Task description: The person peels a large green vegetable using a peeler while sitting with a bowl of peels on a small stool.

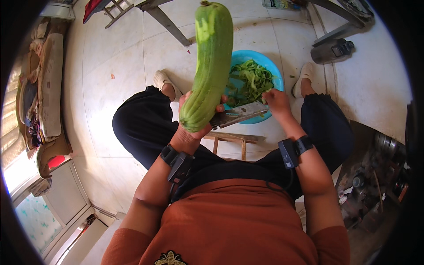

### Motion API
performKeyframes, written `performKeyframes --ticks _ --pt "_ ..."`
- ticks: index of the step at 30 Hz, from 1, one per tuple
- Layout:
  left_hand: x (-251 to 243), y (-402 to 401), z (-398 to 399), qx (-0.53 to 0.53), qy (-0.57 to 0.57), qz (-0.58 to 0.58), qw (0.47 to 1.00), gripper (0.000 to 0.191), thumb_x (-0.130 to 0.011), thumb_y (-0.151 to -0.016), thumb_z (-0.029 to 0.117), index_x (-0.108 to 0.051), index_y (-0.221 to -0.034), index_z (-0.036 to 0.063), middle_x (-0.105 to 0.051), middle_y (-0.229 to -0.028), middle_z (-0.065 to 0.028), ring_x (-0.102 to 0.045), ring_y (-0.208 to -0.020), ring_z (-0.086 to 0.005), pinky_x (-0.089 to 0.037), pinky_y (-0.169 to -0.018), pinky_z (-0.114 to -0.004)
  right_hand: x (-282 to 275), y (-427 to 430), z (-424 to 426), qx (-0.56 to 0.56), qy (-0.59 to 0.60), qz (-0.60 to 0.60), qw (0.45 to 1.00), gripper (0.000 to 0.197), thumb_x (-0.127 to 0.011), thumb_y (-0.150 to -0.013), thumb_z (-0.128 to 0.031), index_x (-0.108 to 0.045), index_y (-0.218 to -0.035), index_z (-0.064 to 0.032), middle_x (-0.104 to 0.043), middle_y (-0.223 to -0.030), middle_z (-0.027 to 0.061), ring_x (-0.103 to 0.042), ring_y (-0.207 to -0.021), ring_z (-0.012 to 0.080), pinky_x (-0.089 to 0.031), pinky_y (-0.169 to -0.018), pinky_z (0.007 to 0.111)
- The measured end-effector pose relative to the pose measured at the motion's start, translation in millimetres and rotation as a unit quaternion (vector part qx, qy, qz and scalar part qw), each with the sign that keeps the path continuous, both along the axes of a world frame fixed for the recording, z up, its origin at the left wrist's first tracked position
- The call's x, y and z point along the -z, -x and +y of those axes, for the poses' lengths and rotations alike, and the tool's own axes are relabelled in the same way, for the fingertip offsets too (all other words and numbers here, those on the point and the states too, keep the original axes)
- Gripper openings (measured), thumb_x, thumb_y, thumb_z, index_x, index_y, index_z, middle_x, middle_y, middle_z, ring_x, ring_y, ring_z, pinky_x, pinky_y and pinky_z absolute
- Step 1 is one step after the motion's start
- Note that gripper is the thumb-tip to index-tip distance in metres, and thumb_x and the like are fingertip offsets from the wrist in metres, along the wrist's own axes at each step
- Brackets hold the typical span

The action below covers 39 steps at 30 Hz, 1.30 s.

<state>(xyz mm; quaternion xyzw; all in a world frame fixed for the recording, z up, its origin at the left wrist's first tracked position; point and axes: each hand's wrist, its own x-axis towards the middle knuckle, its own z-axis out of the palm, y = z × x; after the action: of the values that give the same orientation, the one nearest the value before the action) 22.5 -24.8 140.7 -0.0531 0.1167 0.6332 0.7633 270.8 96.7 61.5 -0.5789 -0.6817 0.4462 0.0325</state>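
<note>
My left hand (195,132) grips a large, long green squash (212,66) from beneath, its far end raised. Pale bare patches show on the skin near the stem end. A flat metal slicer or grater (243,114) juts rightward from beside my left palm; how it is held there is hidden. My right hand (277,102) is at the slicer's far end, fingertips pinched together on what looks like a scrap of pale green peel (264,99). Below both hands, a blue plastic basin (278,73) on the floor holds a heap of green peelings (253,78).
A small wooden stool (232,136) is between my legs, near the basin. A dark bottle (331,51) lies on the tiled floor beyond my right foot. Table legs (169,25) rise ahead. Piled cardboard and cloth (49,82) line the left side; clutter fills a dark recess (371,185) at right.
</note>
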Motion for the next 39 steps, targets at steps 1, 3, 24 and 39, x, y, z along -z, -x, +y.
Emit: performKeyframes --ticks 1,3,24,39 --pt "-1.6 1.1 0.1 -0.008 -0.014 -0.008 1.000 0.056 -0.054 -0.089 0.037 -0.043 -0.130 0.0013 -0.047 -0.111 -0.0247 -0.054 -0.081 -0.0282 -0.049 -0.078 -0.039 -0.2 1.8 -2.1 0.011 0.014 0.024 1.000 0.014 -0.064 -0.085 -0.013 -0.062 -0.090 -0.0004 -0.068 -0.080 0.0111 -0.064 -0.068 0.0214 -0.048 -0.061 0.033" --pt "-5.4 3.1 -0.4 -0.018 -0.021 -0.023 0.999 0.054 -0.054 -0.089 0.037 -0.043 -0.130 0.0035 -0.046 -0.113 -0.0245 -0.054 -0.081 -0.0282 -0.049 -0.079 -0.039 -3.2 4.6 -8.9 -0.049 -0.079 0.032 0.995 0.018 -0.066 -0.083 -0.019 -0.065 -0.081 -0.0013 -0.065 -0.094 0.0175 -0.063 -0.081 0.0280 -0.048 -0.071 0.038" --pt "-62.0 24.1 8.9 -0.084 0.006 0.350 0.933 0.071 -0.068 -0.079 0.023 -0.032 -0.137 0.0042 -0.054 -0.115 -0.0169 -0.061 -0.099 -0.0338 -0.051 -0.088 -0.044 -100.2 12.9 -15.2 0.250 0.377 0.500 0.738 0.027 -0.046 -0.085 -0.011 -0.052 -0.110 -0.0008 -0.060 -0.096 0.0183 -0.060 -0.093 0.0365 -0.048 -0.088 0.050" --pt "-89.7 97.5 123.6 -0.284 0.167 0.588 0.739 0.075 -0.076 -0.065 0.010 -0.039 -0.129 -0.0011 -0.057 -0.107 -0.0125 -0.058 -0.095 -0.0211 -0.049 -0.085 -0.033 -151.3 24.7 16.8 0.248 0.336 0.448 0.791 0.050 -0.040 -0.095 -0.054 -0.051 -0.111 -0.0088 -0.054 -0.077 0.0089 -0.053 -0.068 0.0222 -0.048 -0.066 0.039"
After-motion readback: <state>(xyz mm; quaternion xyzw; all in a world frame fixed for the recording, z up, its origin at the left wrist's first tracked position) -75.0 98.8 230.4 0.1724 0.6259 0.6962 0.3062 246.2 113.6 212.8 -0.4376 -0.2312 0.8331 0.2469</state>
